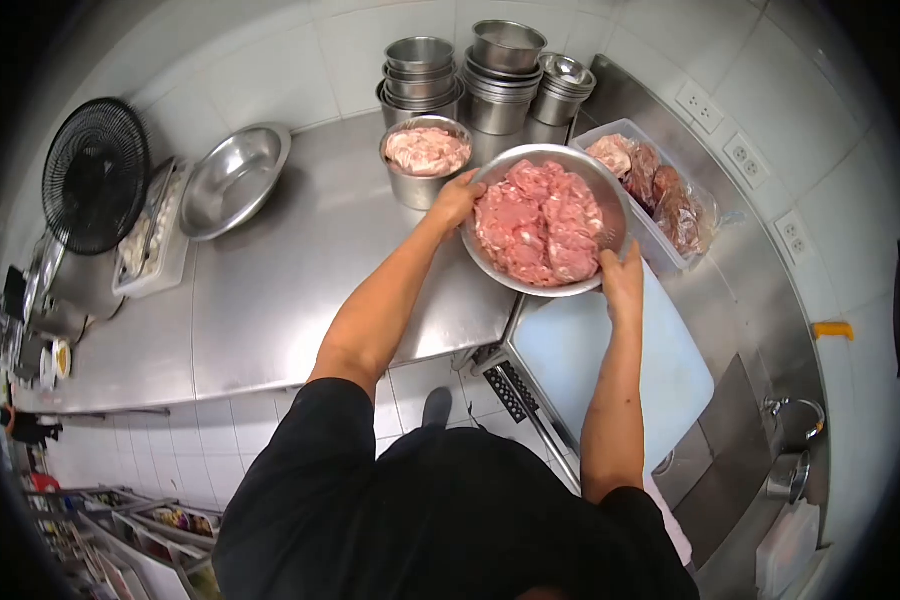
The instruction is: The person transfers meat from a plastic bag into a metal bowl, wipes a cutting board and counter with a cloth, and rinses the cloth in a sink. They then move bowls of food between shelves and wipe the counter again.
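Note:
A wide metal bowl (617,205) full of raw pink meat (540,225) is held between my two hands, over the corner where the steel counter meets the blue-white cutting board (610,350). My left hand (456,203) grips the rim on its left side. On the lower right rim, my right hand (622,275) is closed with the thumb over the edge. Just behind my left hand stands a metal pot (420,188) heaped with paler raw meat (428,150). The fingers under the bowl are hidden.
Stacked metal pots (495,100) line the back wall. A plastic tub (670,230) of bagged meat sits behind the bowl. To the left are an empty metal bowl (235,180), a black basket (95,175) and a white container (160,230). A sink with a faucet (800,410) lies right.

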Motion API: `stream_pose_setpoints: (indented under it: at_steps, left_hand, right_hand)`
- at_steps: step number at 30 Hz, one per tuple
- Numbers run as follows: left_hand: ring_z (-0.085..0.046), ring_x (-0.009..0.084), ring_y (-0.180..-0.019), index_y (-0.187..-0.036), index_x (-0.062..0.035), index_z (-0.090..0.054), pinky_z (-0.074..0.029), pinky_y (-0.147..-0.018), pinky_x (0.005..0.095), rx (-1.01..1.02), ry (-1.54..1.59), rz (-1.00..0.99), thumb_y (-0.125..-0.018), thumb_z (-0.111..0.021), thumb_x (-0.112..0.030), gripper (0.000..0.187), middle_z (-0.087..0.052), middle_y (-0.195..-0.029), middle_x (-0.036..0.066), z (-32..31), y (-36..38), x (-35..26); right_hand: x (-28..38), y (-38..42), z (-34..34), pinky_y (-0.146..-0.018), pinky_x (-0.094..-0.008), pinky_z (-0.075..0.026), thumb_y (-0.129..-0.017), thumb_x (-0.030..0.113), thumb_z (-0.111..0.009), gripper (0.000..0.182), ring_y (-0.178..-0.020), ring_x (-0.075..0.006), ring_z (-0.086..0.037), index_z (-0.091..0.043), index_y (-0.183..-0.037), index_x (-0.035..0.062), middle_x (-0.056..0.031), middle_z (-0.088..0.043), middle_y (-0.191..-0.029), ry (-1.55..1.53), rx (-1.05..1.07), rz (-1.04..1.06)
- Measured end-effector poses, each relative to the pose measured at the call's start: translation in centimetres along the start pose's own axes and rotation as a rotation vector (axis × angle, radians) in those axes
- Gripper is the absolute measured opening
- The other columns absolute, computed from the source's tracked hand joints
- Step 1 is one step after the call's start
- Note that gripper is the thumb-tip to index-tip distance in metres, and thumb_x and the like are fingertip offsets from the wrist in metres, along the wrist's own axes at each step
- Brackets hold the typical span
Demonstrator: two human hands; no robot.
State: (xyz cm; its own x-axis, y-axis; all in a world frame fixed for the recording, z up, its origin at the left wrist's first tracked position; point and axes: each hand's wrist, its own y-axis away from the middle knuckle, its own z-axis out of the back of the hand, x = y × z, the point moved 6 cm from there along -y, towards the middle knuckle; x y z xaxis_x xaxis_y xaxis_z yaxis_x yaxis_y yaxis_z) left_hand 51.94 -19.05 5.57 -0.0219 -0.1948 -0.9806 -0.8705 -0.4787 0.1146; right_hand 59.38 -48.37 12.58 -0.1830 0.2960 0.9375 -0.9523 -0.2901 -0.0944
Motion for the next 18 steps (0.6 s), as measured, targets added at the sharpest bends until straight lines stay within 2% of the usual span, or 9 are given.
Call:
stream_pose_setpoints:
  at_steps: [1,4,5,8,9,10,12,15,18]
  left_hand:
    - [-0.061,0.0167,-0.091,-0.128,-0.0032,-0.055,-0.049,-0.082,0.0321,0.014,-0.054,0.016,-0.093,-0.051,-0.016,0.038,-0.066,-0.104,0.008,1.2,-0.1,-0.9]
    - [-0.064,0.0212,-0.089,-0.117,0.0002,-0.057,-0.050,-0.080,0.0340,-0.032,-0.174,0.119,-0.094,-0.052,-0.017,0.029,-0.066,-0.106,0.013,4.6,-2.4,0.8]
    - [-0.063,0.0214,-0.092,-0.125,0.0028,-0.052,-0.050,-0.080,0.0342,-0.040,-0.260,0.145,-0.094,-0.053,-0.019,0.038,-0.065,-0.107,0.013,5.7,-3.5,2.1]
    - [-0.062,0.0210,-0.093,-0.134,0.0021,-0.045,-0.049,-0.080,0.0341,-0.187,-0.163,-0.018,-0.094,-0.055,-0.022,0.047,-0.065,-0.110,0.013,6.3,-5.3,2.2]
    - [-0.062,0.0212,-0.086,-0.138,-0.0012,-0.044,-0.050,-0.078,0.0355,-0.174,-0.182,-0.030,-0.092,-0.057,-0.024,0.053,-0.066,-0.102,0.013,6.7,-5.6,1.0]
    - [-0.063,0.0203,-0.086,-0.141,-0.0059,-0.042,-0.050,-0.080,0.0326,-0.157,-0.233,0.010,-0.091,-0.060,-0.026,0.056,-0.067,-0.104,0.012,7.1,-6.1,-0.4]
    - [-0.062,0.0159,-0.079,-0.138,-0.0064,-0.049,-0.050,-0.075,0.0309,-0.258,-0.204,-0.053,-0.090,-0.063,-0.026,0.053,-0.068,-0.099,0.010,8.4,-8.1,-2.2]
    - [-0.061,0.0134,-0.073,-0.130,-0.0088,-0.059,-0.050,-0.069,0.0292,-0.338,-0.545,-0.208,-0.088,-0.065,-0.026,0.046,-0.070,-0.091,0.008,9.9,-12.3,-3.2]
    - [-0.063,0.0157,-0.072,-0.124,-0.0135,-0.065,-0.050,-0.071,0.0297,-0.263,-0.278,-0.205,-0.087,-0.066,-0.026,0.039,-0.072,-0.088,0.008,9.4,-15.5,-1.0]
  right_hand:
    - [0.5,-0.4,-1.2,-0.085,-0.0372,-0.050,-0.080,0.015,-0.055,0.056,-0.095,-0.0345,-0.065,-0.045,-0.135,0.0038,-0.0236,-0.065,-0.108,0.004,-0.001,-0.031]
    - [-0.3,-2.9,-4.2,-0.079,-0.0328,-0.051,-0.081,0.013,-0.055,0.064,-0.091,-0.0268,-0.063,-0.036,-0.138,-0.0077,-0.0224,-0.062,-0.112,0.066,0.055,-0.042]
    - [-0.5,-3.7,-4.6,-0.069,-0.0327,-0.053,-0.081,0.013,-0.056,0.063,-0.082,-0.0266,-0.065,-0.036,-0.138,-0.0070,-0.0219,-0.063,-0.110,0.102,0.010,0.107]
    - [-0.2,-4.2,-6.1,-0.057,-0.0316,-0.052,-0.082,0.012,-0.056,0.057,-0.080,-0.0233,-0.066,-0.041,-0.134,-0.0028,-0.0200,-0.063,-0.106,0.134,-0.020,0.027]
    - [-1.8,-5.0,-7.2,-0.052,-0.0312,-0.054,-0.083,0.012,-0.056,0.054,-0.081,-0.0222,-0.067,-0.040,-0.133,0.0005,-0.0184,-0.063,-0.102,0.088,0.012,0.033]
    - [-1.6,-4.8,-8.1,-0.054,-0.0330,-0.056,-0.083,0.013,-0.057,0.057,-0.081,-0.0260,-0.068,-0.038,-0.135,0.0012,-0.0206,-0.064,-0.102,0.021,0.024,-0.034]
    - [-1.3,-3.8,-11.0,-0.059,-0.0367,-0.059,-0.083,0.015,-0.058,0.062,-0.082,-0.0335,-0.069,-0.034,-0.138,0.0027,-0.0250,-0.065,-0.103,-0.124,0.048,-0.166]
    - [-0.7,-4.3,-13.4,-0.058,-0.0378,-0.063,-0.086,0.015,-0.055,0.060,-0.080,-0.0263,-0.067,-0.030,-0.139,0.0058,-0.0181,-0.061,-0.107,-0.149,0.015,-0.123]
    - [-0.4,-5.4,-13.2,-0.054,-0.0362,-0.061,-0.086,0.015,-0.055,0.058,-0.082,-0.0256,-0.067,-0.032,-0.138,0.0088,-0.0183,-0.059,-0.114,-0.181,-0.003,-0.116]
